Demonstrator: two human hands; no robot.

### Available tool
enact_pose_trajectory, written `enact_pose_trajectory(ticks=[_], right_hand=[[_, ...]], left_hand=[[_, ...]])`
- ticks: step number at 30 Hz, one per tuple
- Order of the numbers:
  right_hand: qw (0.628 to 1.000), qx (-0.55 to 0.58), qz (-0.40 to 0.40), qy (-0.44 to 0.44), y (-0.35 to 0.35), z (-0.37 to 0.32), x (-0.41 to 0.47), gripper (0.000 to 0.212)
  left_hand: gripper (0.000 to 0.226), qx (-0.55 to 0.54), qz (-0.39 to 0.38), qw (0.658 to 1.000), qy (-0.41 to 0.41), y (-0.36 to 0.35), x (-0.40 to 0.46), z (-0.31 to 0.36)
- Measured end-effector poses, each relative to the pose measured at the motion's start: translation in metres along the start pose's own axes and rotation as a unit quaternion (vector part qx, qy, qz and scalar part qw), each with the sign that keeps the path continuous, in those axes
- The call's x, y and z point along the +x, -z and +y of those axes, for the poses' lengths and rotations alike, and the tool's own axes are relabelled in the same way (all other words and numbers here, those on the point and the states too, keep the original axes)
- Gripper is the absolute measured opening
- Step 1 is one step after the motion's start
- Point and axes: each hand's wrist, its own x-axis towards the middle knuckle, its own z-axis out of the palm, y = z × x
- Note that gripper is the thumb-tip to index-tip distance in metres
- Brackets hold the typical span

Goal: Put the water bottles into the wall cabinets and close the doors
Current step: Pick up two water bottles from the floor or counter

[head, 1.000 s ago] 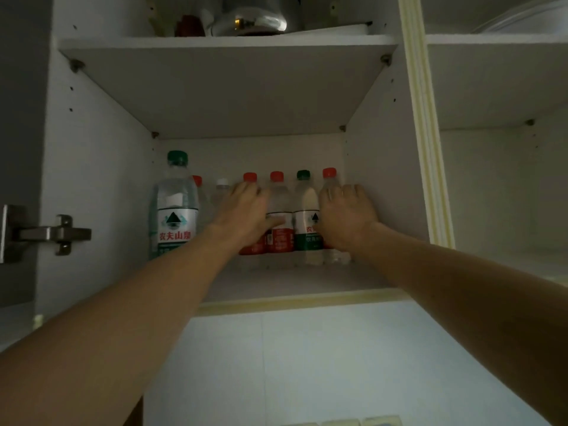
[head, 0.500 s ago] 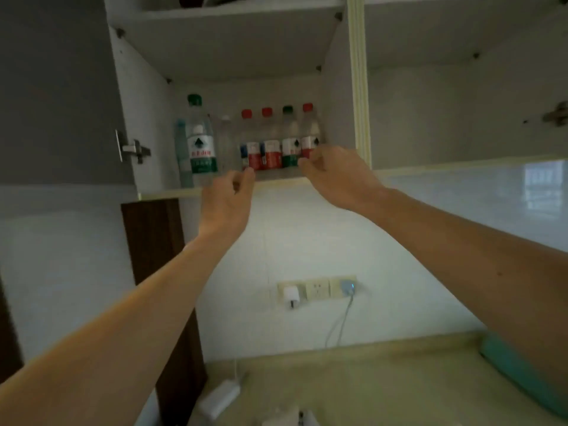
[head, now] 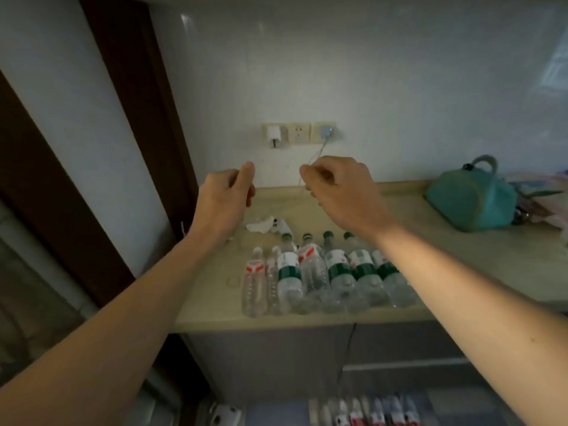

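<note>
Fingers hang curled above ribbed clear plastic bottles.

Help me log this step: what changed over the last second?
Both hands came off the cabinet's bottles and dropped, empty: left hand and right hand now hover over the bottles on the counter. The view swung down with them. Wall sockets unchanged.

Both bare forearms reach forward from the lower corners toward mid-frame. The left hand and right hand hang level, apart, fingers loosely curled, holding nothing.
</note>
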Motion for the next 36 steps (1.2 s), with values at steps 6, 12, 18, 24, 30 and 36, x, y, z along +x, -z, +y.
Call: enact_pose_trajectory(ticks=[6, 12, 18, 24, 30, 36], right_hand=[[0.994, -0.010, -0.057, -0.088, -0.035, 0.089, -0.098, 0.050], [0.972, 0.016, -0.146, -0.184, -0.066, 0.207, -0.205, 0.042], [0.914, 0.017, -0.253, -0.316, -0.127, 0.363, -0.318, 0.039], [0.860, 0.006, -0.318, -0.399, -0.211, 0.507, -0.416, 0.027], [0.840, -0.027, -0.336, -0.425, -0.317, 0.632, -0.503, 0.023], [0.834, -0.037, -0.323, -0.445, -0.419, 0.729, -0.561, 0.022]], left_hand=[[0.056, 0.016, -0.123, 0.988, 0.091, -0.063, -0.109, -0.086], [0.045, 0.007, -0.221, 0.950, 0.221, -0.153, -0.200, -0.168], [0.036, 0.036, -0.252, 0.913, 0.320, -0.272, -0.281, -0.283], [0.031, 0.091, -0.311, 0.875, 0.360, -0.370, -0.355, -0.430], [0.034, 0.129, -0.318, 0.857, 0.385, -0.441, -0.416, -0.581], [0.054, 0.156, -0.333, 0.842, 0.394, -0.506, -0.462, -0.717]])
